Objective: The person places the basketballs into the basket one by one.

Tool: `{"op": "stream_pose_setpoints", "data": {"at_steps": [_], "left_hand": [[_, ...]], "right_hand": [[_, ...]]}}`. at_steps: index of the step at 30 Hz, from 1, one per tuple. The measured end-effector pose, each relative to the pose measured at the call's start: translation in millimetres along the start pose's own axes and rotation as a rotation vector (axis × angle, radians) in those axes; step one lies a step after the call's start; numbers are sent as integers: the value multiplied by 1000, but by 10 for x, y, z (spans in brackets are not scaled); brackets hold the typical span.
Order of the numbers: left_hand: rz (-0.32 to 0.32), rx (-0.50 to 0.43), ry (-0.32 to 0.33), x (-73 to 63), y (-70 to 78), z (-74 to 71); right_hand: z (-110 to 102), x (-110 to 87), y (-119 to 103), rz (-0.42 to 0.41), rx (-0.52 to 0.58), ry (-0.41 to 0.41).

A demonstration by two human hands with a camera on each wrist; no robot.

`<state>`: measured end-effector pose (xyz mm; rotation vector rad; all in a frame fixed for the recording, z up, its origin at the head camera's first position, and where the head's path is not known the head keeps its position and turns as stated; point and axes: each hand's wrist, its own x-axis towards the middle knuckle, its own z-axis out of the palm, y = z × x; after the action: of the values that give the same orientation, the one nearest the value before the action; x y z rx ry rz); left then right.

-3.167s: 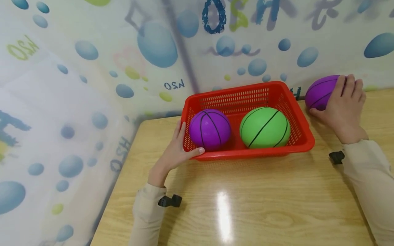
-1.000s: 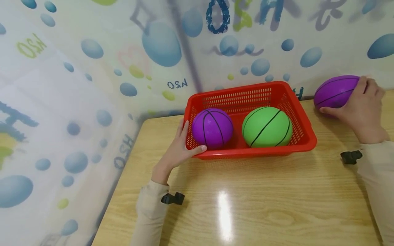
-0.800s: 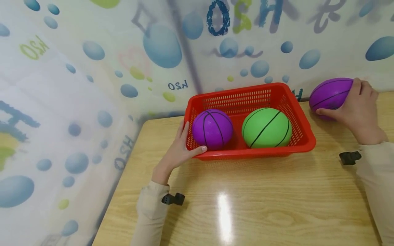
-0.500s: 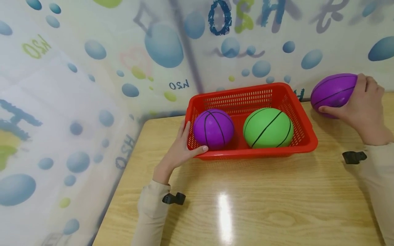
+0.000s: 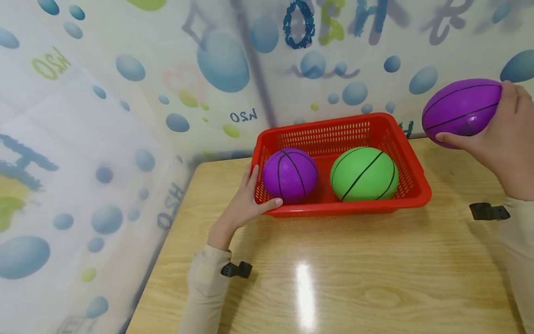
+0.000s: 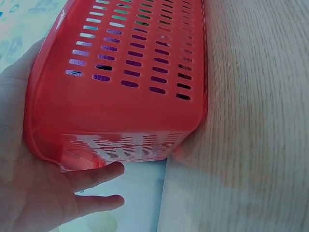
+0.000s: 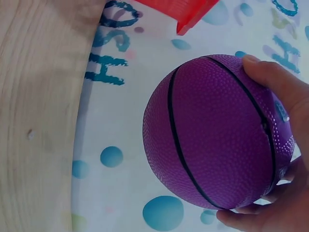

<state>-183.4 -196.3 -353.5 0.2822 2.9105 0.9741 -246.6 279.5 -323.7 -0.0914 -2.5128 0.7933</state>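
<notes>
In the head view, my right hand [image 5: 506, 134] grips a purple ball [image 5: 460, 109] with black lines, like a small basketball. The ball is up off the table, right of the red basket [image 5: 350, 209]; the right wrist view shows thumb and fingers spread round the purple ball [image 7: 212, 130]. My left hand [image 5: 242, 204] holds the basket's near left corner, thumb along the front rim and fingers at the left side; the left wrist view shows the hand [image 6: 34, 188] against the basket wall [image 6: 120, 111]. Inside the basket lie another purple ball [image 5: 289, 175] and a green ball [image 5: 364, 174].
The basket stands on a wooden table [image 5: 354, 269], close to the back wall [image 5: 275, 69] printed with blue bubbles and letters. Another printed wall [image 5: 83, 185] rises along the table's left edge. A small black device [image 5: 236, 270] sits at my left wrist.
My right hand has shifted right, taken a firmer hold of the purple ball and lifted it off the table. The left hand stays at the basket's corner; the view has drifted slightly.
</notes>
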Motion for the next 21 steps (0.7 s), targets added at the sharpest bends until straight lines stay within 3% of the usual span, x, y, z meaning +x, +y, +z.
{"op": "stream_pose_setpoints", "data": {"at_steps": [12, 21], "left_hand": [[9, -1, -3, 14, 0, 9], [5, -8, -2, 2, -11, 13]], "right_hand": [[3, -37, -147, -112, 60, 54], [-4, -78, -318, -129, 126, 1]]}}
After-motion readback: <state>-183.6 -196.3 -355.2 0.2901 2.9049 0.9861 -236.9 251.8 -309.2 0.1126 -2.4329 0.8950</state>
